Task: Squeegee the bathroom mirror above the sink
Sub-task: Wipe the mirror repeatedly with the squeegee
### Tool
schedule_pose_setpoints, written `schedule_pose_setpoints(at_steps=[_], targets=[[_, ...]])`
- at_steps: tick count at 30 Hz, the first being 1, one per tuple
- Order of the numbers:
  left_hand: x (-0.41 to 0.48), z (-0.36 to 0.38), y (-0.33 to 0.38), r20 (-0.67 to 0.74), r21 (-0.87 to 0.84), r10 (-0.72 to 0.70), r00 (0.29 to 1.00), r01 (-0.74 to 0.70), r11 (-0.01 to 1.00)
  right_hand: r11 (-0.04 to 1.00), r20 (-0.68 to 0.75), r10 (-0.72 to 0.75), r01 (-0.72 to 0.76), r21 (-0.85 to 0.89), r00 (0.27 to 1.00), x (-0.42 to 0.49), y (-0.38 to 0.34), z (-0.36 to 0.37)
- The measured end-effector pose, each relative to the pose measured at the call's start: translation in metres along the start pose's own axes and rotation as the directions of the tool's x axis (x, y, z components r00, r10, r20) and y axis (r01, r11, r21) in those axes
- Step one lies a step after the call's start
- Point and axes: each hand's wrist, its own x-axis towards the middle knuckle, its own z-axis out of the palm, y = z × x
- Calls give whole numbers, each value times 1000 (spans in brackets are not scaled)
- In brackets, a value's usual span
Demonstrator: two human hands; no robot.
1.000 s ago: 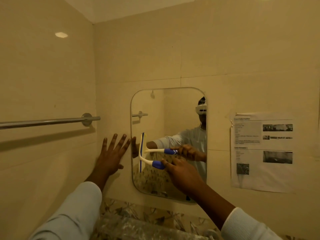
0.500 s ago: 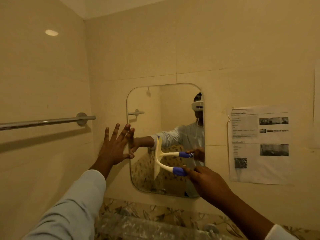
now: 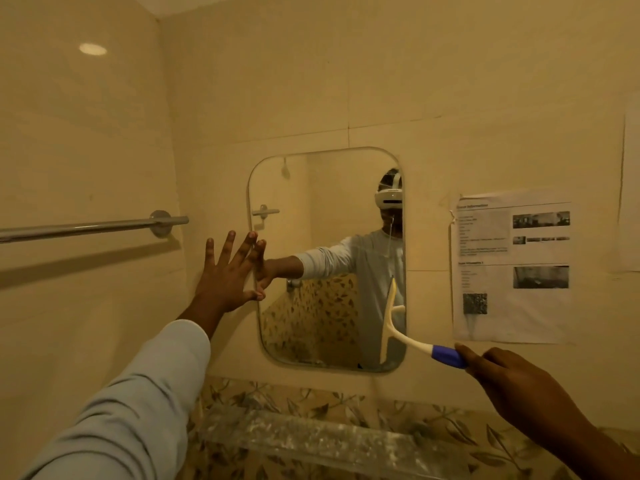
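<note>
The squeegee (image 3: 390,320) has a pale cream blade on a curved white neck that ends in a blue grip (image 3: 446,355). Its blade stands almost upright against the glass, close to the right edge of the mirror (image 3: 322,216) in the lower half. The right hand (image 3: 512,382) is out past that edge, its fingers (image 3: 465,352) curled round the end of the blue grip. The left hand (image 3: 225,277) lies flat at the mirror's left edge, its fingers (image 3: 229,247) straight and spread and holding nothing, with the tips of two of them on the rim of the glass.

A second ago the blade stood near the left edge, and half a second ago about midway across; now it is over at the right edge, and the right hand has gone with it, off the mirror. The left hand has stayed at the left edge.
</note>
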Motion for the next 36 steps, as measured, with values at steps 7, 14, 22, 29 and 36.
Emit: schedule_pose_setpoints(at_steps=[7,14,22,29,36], targets=[[-4,-7,10,24,6,-28,999,28,1000,999,-45,-16,18,27,999,-16,21,-10],[-7,-14,18,45,-4,-60,997,60,998,942,-89,-307,316,112,948,4,-49,7],[-7,-21,22,77,22,-76,994,75,997,907,78,-398,380,184,914,70,-155,38],[-5,-19,24,61,21,-84,995,83,996,926,172,-340,296,236,925,112,-199,53],[-3,-19,27,80,50,-101,992,97,994,937,176,-303,258,237,937,111,-195,54]])
